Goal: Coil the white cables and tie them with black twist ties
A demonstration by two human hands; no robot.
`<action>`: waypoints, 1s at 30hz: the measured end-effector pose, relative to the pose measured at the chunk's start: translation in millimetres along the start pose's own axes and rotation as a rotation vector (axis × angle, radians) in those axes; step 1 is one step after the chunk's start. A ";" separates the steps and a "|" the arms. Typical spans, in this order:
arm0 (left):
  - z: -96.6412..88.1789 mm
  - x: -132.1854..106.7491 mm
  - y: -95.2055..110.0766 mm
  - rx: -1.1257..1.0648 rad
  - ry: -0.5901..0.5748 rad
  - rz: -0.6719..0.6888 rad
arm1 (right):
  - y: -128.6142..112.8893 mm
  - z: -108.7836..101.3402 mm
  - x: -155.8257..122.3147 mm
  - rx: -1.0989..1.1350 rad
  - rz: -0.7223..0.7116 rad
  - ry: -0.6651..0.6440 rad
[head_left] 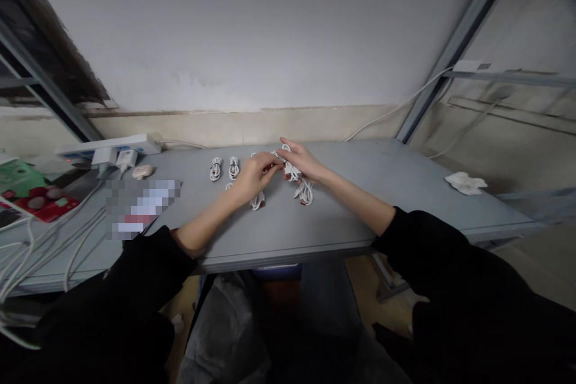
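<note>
My right hand [302, 161] holds a coiled white cable [291, 171] between thumb and fingers, above the grey desk. My left hand [257, 174] meets it from the left, thumb and fingertips pinched at a dark tie around the coil. Below my right hand lies another white cable bundle [305, 193] with a reddish-brown end. A further bundle [257, 200] is partly covered by my left hand. Farther left, two tied bundles, a left one [215, 169] and a right one [233, 168], lie side by side on the desk.
A white power strip [135, 144] with plugged-in chargers [126, 159] stands at the back left, cables trailing forward. Near it are a small pale pink object [143, 171], a blurred-out flat item [144, 209] and a red package [53, 203]. Crumpled tissue [465, 183] lies right.
</note>
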State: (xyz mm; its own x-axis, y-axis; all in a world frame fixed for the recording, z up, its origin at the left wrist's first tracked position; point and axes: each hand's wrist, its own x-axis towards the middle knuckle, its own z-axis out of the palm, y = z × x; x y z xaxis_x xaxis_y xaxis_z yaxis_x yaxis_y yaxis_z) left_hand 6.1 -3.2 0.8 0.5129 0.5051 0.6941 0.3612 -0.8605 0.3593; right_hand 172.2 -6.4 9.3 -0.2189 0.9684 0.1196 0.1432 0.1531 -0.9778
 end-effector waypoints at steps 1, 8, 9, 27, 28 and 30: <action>0.5 -0.8 -1.5 0.039 0.012 0.052 | -2.6 0.4 -3.0 0.078 0.035 -0.029; 2.6 -3.0 -4.1 0.108 0.101 0.150 | -13.7 -1.4 -10.5 0.400 0.150 -0.191; 3.0 -2.8 -3.4 0.074 0.119 0.115 | -13.4 -2.4 -8.2 0.406 0.163 -0.211; -1.8 9.0 -6.7 -0.489 0.234 -0.455 | -5.6 -13.9 1.9 -0.067 -0.108 -0.116; -2.0 8.6 -5.0 -0.452 0.229 -0.442 | -7.0 -14.7 1.0 -0.075 -0.095 -0.124; -2.5 7.7 -2.0 -0.344 0.222 -0.411 | -10.0 -16.3 -0.9 -0.083 -0.059 -0.148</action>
State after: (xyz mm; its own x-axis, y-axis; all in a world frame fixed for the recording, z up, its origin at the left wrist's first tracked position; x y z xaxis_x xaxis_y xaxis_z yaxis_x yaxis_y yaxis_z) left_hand 7.4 2.2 7.1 0.1954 0.8082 0.5555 0.2038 -0.5875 0.7831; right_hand 186.7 -5.6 21.8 -0.3681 0.9186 0.1439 0.2035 0.2307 -0.9515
